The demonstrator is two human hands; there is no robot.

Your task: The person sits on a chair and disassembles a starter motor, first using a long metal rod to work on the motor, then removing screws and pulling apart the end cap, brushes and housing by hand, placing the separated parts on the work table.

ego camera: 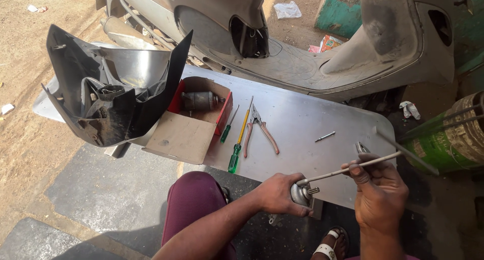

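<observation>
Left hand (278, 193) wrapped around a small metal motor part (301, 193), held just off the near edge of the bench (302, 119). Right hand (379, 189) pinching a long thin rod (353, 167), tip set against the motor part. On the bench: pliers (261, 130) with reddish handles near the middle, two green-handled screwdrivers (236, 141) just left of the pliers, an open cardboard box (194, 120) with a motor inside further left, black scooter panel (108, 83) beyond the box, a small bolt (325, 136) right of the pliers
</observation>
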